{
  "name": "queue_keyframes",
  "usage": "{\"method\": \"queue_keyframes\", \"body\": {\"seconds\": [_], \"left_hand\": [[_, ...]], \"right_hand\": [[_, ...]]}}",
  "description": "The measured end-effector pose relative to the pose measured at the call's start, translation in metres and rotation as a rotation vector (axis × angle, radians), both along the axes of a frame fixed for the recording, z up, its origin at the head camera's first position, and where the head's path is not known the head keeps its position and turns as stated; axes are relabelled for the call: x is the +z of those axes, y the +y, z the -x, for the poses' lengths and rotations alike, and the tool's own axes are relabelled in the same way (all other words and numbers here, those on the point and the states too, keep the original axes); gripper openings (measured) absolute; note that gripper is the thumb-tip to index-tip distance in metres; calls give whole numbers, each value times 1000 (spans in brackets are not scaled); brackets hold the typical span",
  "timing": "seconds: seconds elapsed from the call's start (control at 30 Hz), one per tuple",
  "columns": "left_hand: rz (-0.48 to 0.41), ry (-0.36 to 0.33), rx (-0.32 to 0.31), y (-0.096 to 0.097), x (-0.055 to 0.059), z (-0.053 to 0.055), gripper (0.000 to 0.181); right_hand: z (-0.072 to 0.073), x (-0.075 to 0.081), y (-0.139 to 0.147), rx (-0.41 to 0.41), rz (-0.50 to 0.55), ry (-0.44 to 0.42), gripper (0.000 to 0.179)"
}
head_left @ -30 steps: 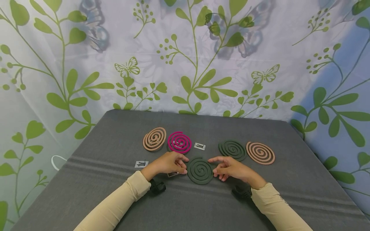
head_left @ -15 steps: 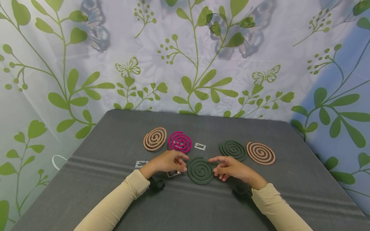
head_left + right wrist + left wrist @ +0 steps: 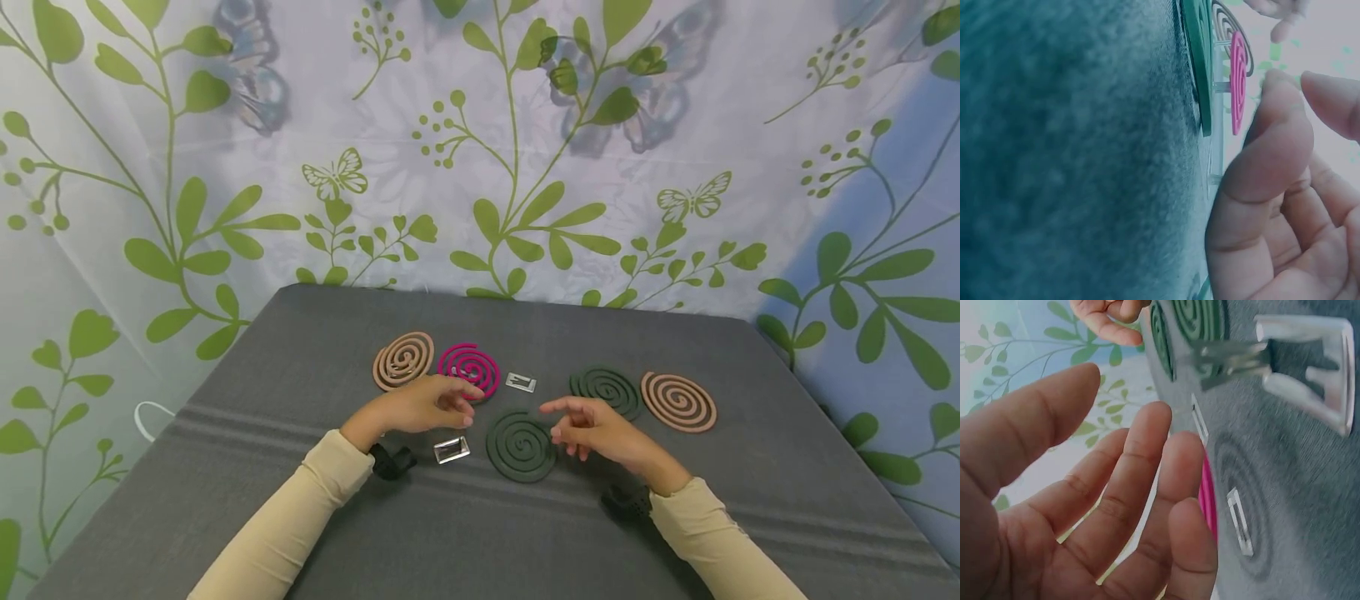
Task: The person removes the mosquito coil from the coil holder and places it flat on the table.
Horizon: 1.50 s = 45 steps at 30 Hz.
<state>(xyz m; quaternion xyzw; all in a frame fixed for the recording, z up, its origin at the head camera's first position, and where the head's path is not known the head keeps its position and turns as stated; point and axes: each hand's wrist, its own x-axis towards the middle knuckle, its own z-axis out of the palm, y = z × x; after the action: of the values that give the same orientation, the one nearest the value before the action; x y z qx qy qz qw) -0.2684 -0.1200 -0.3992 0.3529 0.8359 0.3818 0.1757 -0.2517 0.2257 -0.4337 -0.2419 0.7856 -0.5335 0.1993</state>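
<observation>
- Since the earlier frame, the left hand (image 3: pixel 427 406) has shifted up and to the left, away from the edge of the front green coil (image 3: pixel 522 447); the silver metal stand (image 3: pixel 452 455) it partly covered now shows whole. The right hand (image 3: pixel 600 431) and the coils lie almost as they did.
- Nearest, two beige sleeves (image 3: pixel 277 533) reach in over the grey worktop (image 3: pixel 517 550), with a black band (image 3: pixel 392 461) under the left wrist and a black device (image 3: pixel 626 502) under the right.
- The metal stand lies on the worktop between the left wrist and the front green coil; the left wrist view shows a prong raised from its frame.
- The front green coil lies flat between the hands, nearer the right one.
- The left hand is free of any object, its thumb held wide of the loosely bent fingers.
- The right hand is likewise unladen, its index finger extended, the others curled, the gap to the thumb narrow. Its fingertips are just beside the coil's edge.
- Beyond the left hand, a pink coil (image 3: pixel 468 371) sits raised over metal, with a peach coil (image 3: pixel 403 361) to its left and a small metal piece (image 3: pixel 521 382) to its right.
- Beyond the right hand lie a second green coil (image 3: pixel 604 392) and, just right of it, another peach coil (image 3: pixel 678 402).
- Farthest back hangs a cloth (image 3: pixel 420 192) printed with green leaves and butterflies.
</observation>
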Motion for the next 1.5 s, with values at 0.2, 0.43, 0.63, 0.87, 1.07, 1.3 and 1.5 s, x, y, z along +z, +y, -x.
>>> {"method": "queue_keyframes", "body": {"seconds": [0.2,0.43,0.63,0.87,1.07,1.3,1.5], "left_hand": [[-123,41,73,-2,4,3,41],[-161,112,198,-6,5,7,43],[-178,83,190,-16,9,13,51],[-97,112,237,-27,15,20,56],[-36,59,279,-29,22,26,64],[80,-1,353,-23,28,28,72],[88,-51,397,-16,30,29,73]], "right_hand": [[4,5,-9,-10,26,77,44],[15,7,-21,-3,-14,185,44],[22,10,-31,-34,-112,276,49],[31,14,-42,-73,-159,259,53],[40,17,-51,-80,-146,177,57],[48,20,-61,-100,-166,127,61],[54,20,-71,-109,-177,70,66]]}}
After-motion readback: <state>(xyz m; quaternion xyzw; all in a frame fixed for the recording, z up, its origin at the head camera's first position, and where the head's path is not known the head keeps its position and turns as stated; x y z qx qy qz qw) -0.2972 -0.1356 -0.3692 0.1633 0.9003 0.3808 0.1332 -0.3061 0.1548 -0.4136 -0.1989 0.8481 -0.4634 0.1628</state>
